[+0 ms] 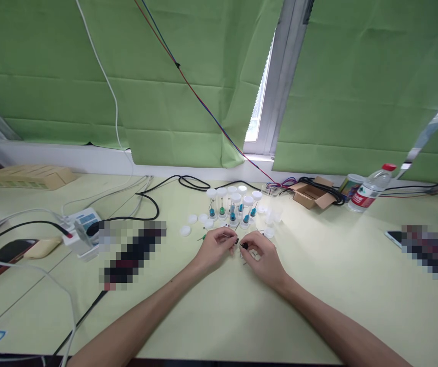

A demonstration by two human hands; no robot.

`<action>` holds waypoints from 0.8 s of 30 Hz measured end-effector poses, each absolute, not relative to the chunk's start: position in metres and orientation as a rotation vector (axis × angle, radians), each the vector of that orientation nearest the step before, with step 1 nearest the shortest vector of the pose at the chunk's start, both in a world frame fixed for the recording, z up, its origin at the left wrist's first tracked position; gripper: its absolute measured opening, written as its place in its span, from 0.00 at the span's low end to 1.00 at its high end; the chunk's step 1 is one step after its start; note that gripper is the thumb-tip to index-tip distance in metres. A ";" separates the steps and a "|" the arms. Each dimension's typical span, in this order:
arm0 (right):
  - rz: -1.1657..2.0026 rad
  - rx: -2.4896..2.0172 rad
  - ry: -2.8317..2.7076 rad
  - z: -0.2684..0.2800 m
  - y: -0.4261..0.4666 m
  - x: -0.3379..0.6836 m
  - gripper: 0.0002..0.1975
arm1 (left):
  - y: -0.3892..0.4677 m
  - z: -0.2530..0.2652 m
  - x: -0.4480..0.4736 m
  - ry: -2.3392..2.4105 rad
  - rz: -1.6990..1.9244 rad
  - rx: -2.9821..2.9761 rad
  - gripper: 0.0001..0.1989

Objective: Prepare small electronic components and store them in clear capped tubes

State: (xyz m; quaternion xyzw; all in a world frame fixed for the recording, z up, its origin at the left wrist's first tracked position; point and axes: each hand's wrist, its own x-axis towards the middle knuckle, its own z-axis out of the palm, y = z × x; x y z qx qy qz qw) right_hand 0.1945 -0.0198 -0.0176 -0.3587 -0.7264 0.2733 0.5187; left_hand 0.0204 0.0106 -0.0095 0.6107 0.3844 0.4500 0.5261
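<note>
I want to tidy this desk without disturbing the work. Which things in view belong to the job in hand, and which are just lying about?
Likely in the job: small dark pieces, held by the left hand and right hand; capped clear tubes; loose white caps.

Probably just lying about: water bottle; open cardboard box; yellowish carton; orange-edged phone.

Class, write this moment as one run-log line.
left hand: holds small dark piece | right hand: holds black piece | beyond hands: white-topped clear vials | beside vials: white discs
</note>
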 end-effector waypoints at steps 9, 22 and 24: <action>0.690 -0.798 -1.794 -0.015 -0.025 0.194 0.08 | 0.008 -0.009 0.021 0.821 1.025 1.351 0.09; 0.719 -0.802 -1.798 -0.014 -0.027 0.192 0.09 | 0.003 -0.004 0.024 0.735 0.976 1.161 0.10; 0.715 -0.800 -1.787 -0.014 -0.027 0.192 0.08 | 0.003 -0.004 0.024 0.722 0.976 1.121 0.10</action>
